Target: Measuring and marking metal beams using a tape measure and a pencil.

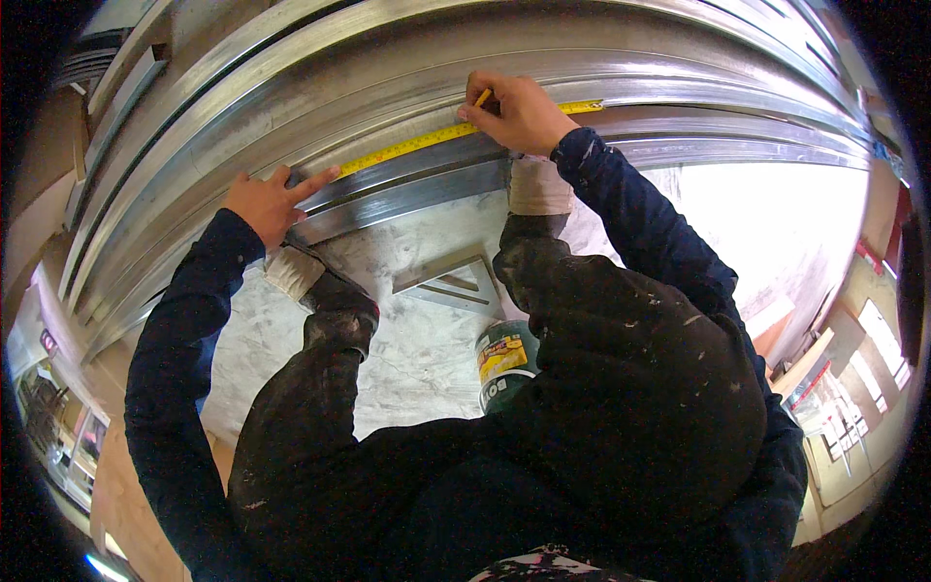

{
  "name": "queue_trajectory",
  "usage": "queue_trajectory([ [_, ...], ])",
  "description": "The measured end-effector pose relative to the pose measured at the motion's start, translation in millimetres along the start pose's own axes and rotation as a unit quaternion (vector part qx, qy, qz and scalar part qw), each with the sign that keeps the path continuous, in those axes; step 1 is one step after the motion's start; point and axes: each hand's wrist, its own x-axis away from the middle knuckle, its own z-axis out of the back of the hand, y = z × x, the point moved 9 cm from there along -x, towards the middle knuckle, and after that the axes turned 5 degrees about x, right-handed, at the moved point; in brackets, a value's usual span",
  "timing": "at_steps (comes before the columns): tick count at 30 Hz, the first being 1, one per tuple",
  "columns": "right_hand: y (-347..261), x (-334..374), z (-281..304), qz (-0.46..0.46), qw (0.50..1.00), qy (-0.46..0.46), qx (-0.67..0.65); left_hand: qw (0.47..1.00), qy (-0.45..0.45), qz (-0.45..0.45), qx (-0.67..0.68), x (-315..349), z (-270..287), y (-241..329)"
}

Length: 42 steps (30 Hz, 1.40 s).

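A yellow tape measure (407,146) is drawn out along the long grey metal profiles (543,73), its end hook lying to the right of my right hand. My left hand (270,206) is closed at the tape's left end, with the index finger stretched along the blade; the case is mostly hidden under the hand. My right hand (519,114) rests over the tape near its hook end. Between its thumb and fingers it pinches a short yellow pencil (483,97), and the wrist lies across the tape.
Several more metal profiles (320,44) lie beyond my hands. Between my legs on the pale, smudged floor (407,359) are a metal set square (448,283) and a green bucket (504,364) with a yellow label. My boots stand close to the profiles. Timber pieces (805,364) are at right.
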Motion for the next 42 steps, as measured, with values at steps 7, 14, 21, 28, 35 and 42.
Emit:
queue_trajectory([
  [7, -29, 17, 25, 0.145, 0.97, 0.184, 0.066, 1.0, -0.005, 0.001, 0.006, 0, 2, 0],
  [14, -4, 12, 24, -0.008, 0.99, 0.124, -0.068, 1.0, -0.002, -0.004, 0.006, -1, -1, -2],
  [21, 3, 12, 15, -0.023, 0.995, 0.052, -0.076, 1.0, 0.007, -0.014, -0.008, -1, 3, 0],
  [28, 4, 11, 6, 0.006, 0.999, 0.033, -0.025, 1.0, 0.01, -0.005, -0.011, 1, 6, 2],
  [35, -1, 10, 5, -0.005, 0.999, 0.019, -0.028, 1.0, 0.022, -0.017, -0.011, 3, 4, 1],
  [42, 2, 11, 3, -0.006, 0.999, 0.022, -0.039, 1.0, 0.017, -0.017, -0.016, 1, 6, 3],
])
